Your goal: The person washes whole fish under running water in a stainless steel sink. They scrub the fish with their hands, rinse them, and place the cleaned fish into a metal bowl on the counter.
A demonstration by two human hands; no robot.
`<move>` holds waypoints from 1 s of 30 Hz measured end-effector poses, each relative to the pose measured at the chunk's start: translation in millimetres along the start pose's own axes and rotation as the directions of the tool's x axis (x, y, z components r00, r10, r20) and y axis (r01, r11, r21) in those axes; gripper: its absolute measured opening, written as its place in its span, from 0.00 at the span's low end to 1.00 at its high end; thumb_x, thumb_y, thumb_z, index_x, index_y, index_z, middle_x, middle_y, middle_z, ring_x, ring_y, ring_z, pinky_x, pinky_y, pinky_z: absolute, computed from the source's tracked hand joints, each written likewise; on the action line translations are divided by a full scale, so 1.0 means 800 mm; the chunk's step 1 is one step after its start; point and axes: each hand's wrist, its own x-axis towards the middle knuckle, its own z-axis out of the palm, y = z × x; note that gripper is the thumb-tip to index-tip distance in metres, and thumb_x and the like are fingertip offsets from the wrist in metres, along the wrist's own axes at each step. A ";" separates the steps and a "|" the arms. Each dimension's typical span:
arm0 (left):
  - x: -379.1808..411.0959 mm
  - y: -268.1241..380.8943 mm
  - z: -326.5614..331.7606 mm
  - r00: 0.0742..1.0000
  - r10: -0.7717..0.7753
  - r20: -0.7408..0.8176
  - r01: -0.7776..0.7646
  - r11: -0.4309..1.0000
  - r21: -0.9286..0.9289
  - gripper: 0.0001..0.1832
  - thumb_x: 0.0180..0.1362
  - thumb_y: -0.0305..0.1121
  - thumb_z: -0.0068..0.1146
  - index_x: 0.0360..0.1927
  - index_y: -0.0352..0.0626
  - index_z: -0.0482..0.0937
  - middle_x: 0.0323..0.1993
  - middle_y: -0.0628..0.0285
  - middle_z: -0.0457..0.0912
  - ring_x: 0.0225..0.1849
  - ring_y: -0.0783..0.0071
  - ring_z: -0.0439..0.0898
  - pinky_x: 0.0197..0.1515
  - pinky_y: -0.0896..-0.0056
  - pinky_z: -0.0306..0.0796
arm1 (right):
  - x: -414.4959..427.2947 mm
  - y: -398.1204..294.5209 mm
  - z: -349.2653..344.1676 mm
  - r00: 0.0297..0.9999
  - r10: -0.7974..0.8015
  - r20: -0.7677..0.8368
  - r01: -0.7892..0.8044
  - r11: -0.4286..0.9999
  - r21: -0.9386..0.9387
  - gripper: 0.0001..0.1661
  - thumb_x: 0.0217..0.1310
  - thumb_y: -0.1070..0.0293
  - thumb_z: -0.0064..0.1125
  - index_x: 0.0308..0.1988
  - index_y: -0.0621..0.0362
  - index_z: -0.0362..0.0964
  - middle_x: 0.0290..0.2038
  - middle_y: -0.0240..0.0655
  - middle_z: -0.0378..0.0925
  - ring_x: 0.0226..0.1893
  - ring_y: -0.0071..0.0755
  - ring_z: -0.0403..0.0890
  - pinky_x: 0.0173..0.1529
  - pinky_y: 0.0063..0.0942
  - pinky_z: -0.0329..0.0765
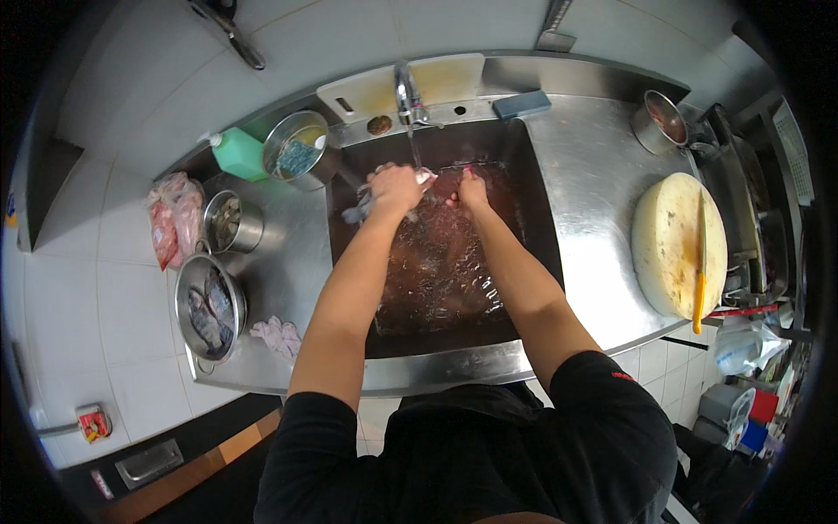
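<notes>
My left hand [396, 187] grips a wet piece of fish [424, 175] under the tap, its whitish and pink end showing past my fingers. Something blue-grey [357, 209] sticks out on the hand's left side, blurred. Water runs from the chrome tap [407, 98] beside that hand into the dark sink [347, 301]. Reddish-brown water [445, 262] fills the basin and hides what lies in it. At the water's surface, to the right, is my right hand [473, 190], fingers bent. A small pink spot shows at its fingertips; whether it holds anything is unclear.
Left of the sink stand a colander [239, 314] of whole fish [209, 308], two metal pots [252, 223] [314, 173], a green jug [237, 154], bagged meat [175, 219] and a cloth [277, 336]. On the right, a yellow-handled knife [700, 288] lies on a round chopping block [661, 249].
</notes>
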 end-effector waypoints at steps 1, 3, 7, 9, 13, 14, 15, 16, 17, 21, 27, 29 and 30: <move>0.006 -0.002 0.008 0.992 -0.018 0.122 0.033 0.992 -0.119 0.36 0.54 0.67 0.55 0.48 0.44 0.83 0.50 0.50 0.83 0.55 0.52 0.80 0.55 0.50 0.71 | 0.006 -0.011 -0.024 0.961 -0.276 -0.016 0.267 0.941 -0.209 0.22 0.73 0.57 0.41 0.35 0.62 0.74 0.28 0.46 0.78 0.23 0.45 0.79 0.28 0.44 0.80; 0.024 -0.020 0.049 0.977 -0.002 0.212 0.079 0.932 -0.353 0.45 0.51 0.75 0.51 0.48 0.38 0.82 0.48 0.44 0.83 0.53 0.49 0.81 0.54 0.54 0.74 | 0.019 -0.054 -0.083 0.674 -0.729 0.118 0.633 0.488 -0.600 0.20 0.72 0.59 0.43 0.36 0.64 0.73 0.32 0.53 0.80 0.30 0.58 0.82 0.36 0.49 0.79; 0.010 -0.053 0.125 0.964 -0.044 0.261 0.186 0.814 -0.550 0.27 0.55 0.52 0.60 0.51 0.43 0.81 0.36 0.54 0.86 0.37 0.63 0.85 0.41 0.62 0.75 | -0.033 -0.247 -0.173 0.163 -0.983 0.082 0.724 0.063 -0.687 0.13 0.68 0.65 0.48 0.37 0.63 0.74 0.31 0.54 0.80 0.36 0.63 0.81 0.37 0.50 0.76; 0.018 -0.058 0.160 0.948 -0.006 0.317 0.235 0.683 -0.691 0.25 0.56 0.47 0.61 0.51 0.41 0.81 0.33 0.58 0.86 0.32 0.69 0.84 0.36 0.65 0.75 | -0.014 -0.353 -0.244 0.035 -0.999 0.017 0.576 0.006 -0.817 0.15 0.68 0.62 0.48 0.34 0.62 0.74 0.30 0.54 0.80 0.34 0.61 0.82 0.35 0.49 0.76; 0.019 0.016 0.108 0.927 0.030 0.373 0.252 0.687 -0.682 0.37 0.55 0.61 0.58 0.60 0.46 0.75 0.47 0.52 0.84 0.46 0.62 0.85 0.56 0.62 0.71 | 0.059 -0.476 -0.442 0.582 -0.791 -0.188 -0.114 0.149 -0.982 0.25 0.66 0.51 0.51 0.47 0.62 0.78 0.46 0.56 0.80 0.48 0.57 0.82 0.52 0.47 0.77; 0.032 0.017 0.121 0.940 0.022 0.341 0.238 0.673 -0.700 0.37 0.55 0.61 0.58 0.61 0.46 0.75 0.49 0.51 0.83 0.50 0.60 0.83 0.57 0.62 0.70 | 0.067 -0.484 -0.479 0.554 -0.821 -0.137 0.040 0.191 -0.981 0.25 0.65 0.51 0.53 0.49 0.60 0.77 0.49 0.54 0.79 0.51 0.56 0.80 0.54 0.46 0.76; 0.043 -0.002 0.142 0.948 -0.032 0.316 0.255 0.668 -0.699 0.37 0.55 0.60 0.57 0.62 0.47 0.74 0.51 0.50 0.83 0.53 0.58 0.82 0.58 0.62 0.70 | 0.079 -0.476 -0.445 0.594 -0.799 -0.093 0.042 0.146 -0.988 0.24 0.64 0.52 0.54 0.50 0.58 0.78 0.50 0.52 0.79 0.52 0.55 0.80 0.55 0.45 0.76; 0.050 -0.016 0.151 0.946 -0.067 0.316 0.281 0.651 -0.705 0.37 0.54 0.59 0.58 0.63 0.47 0.73 0.54 0.49 0.81 0.56 0.56 0.79 0.60 0.61 0.69 | 0.081 -0.469 -0.416 0.627 -0.777 -0.053 0.038 0.098 -0.994 0.23 0.63 0.54 0.55 0.51 0.57 0.78 0.50 0.50 0.80 0.52 0.54 0.80 0.55 0.44 0.76; 0.039 -0.030 0.144 0.937 -0.119 0.328 0.325 0.640 -0.696 0.38 0.53 0.57 0.59 0.64 0.46 0.72 0.56 0.48 0.79 0.58 0.55 0.78 0.61 0.61 0.68 | 0.059 -0.458 -0.347 0.708 -0.705 -0.035 -0.123 -0.075 -0.990 0.21 0.62 0.55 0.56 0.49 0.56 0.78 0.48 0.48 0.81 0.50 0.54 0.82 0.53 0.43 0.77; 0.033 -0.005 0.102 0.955 -0.118 0.271 0.284 0.628 -0.724 0.41 0.50 0.51 0.61 0.68 0.47 0.67 0.61 0.45 0.75 0.63 0.52 0.73 0.66 0.60 0.64 | 0.019 -0.289 -0.223 0.471 -0.779 0.413 0.671 0.012 -0.741 0.12 0.64 0.62 0.56 0.40 0.55 0.82 0.38 0.42 0.84 0.41 0.46 0.85 0.46 0.39 0.79; 0.030 0.007 0.077 0.975 -0.142 0.169 0.220 0.697 -0.683 0.44 0.47 0.43 0.62 0.71 0.52 0.61 0.65 0.42 0.66 0.68 0.46 0.65 0.69 0.57 0.60 | -0.003 -0.016 -0.005 0.620 -0.385 0.684 0.684 0.692 -0.230 0.14 0.61 0.72 0.55 0.46 0.62 0.79 0.41 0.42 0.83 0.41 0.33 0.82 0.49 0.31 0.76; 0.020 -0.017 0.075 0.966 -0.160 0.202 0.256 0.668 -0.699 0.46 0.46 0.40 0.62 0.72 0.54 0.59 0.65 0.42 0.63 0.69 0.45 0.63 0.70 0.57 0.59 | -0.019 -0.006 0.035 0.633 -0.395 0.665 0.671 0.709 -0.217 0.15 0.61 0.74 0.54 0.48 0.61 0.78 0.40 0.38 0.83 0.40 0.30 0.81 0.47 0.28 0.76; 0.017 -0.024 0.075 0.967 -0.146 0.207 0.251 0.656 -0.712 0.47 0.45 0.39 0.62 0.73 0.54 0.58 0.65 0.41 0.62 0.69 0.45 0.63 0.70 0.58 0.58 | -0.019 -0.003 0.043 0.644 -0.403 0.650 0.668 0.710 -0.222 0.17 0.60 0.75 0.53 0.49 0.61 0.77 0.40 0.36 0.82 0.39 0.28 0.80 0.47 0.27 0.76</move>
